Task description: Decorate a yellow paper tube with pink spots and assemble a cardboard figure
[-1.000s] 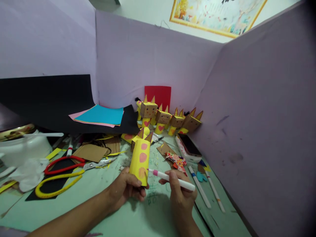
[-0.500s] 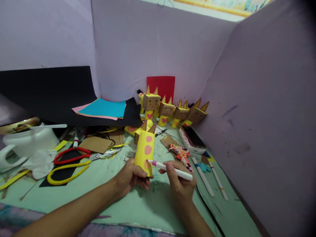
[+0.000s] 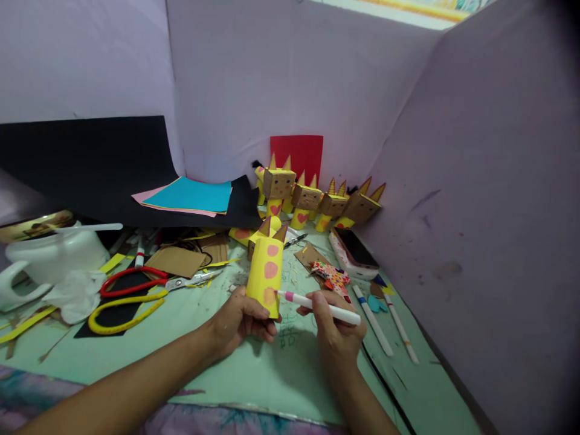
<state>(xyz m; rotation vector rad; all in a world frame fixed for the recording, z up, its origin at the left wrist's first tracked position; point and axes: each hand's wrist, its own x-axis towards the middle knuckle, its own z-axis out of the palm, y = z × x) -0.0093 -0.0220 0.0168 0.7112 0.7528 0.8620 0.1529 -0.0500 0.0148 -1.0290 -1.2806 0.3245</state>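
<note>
My left hand [image 3: 240, 326] grips the lower end of a yellow paper tube figure [image 3: 266, 272] with pink dots and brown pointed ears, held tilted above the green mat [image 3: 190, 338]. My right hand [image 3: 333, 329] holds a white marker with a pink tip [image 3: 317, 305]; the tip touches the lowest pink dot on the tube. A row of several finished brown-headed yellow figures [image 3: 317, 202] stands at the back by the purple wall.
Red-and-yellow-handled scissors [image 3: 136, 293] lie at left beside brown card scraps [image 3: 176, 261] and a white jug [image 3: 49, 257]. Coloured paper sheets [image 3: 190, 196] rest on black paper. A phone [image 3: 353, 254] and two more markers [image 3: 385, 323] lie at right. Purple partitions enclose the desk.
The view tilted down a little. Both hands with the tube and marker stayed together; the marker tip stays at the lowest pink dot, shifting only slightly.
</note>
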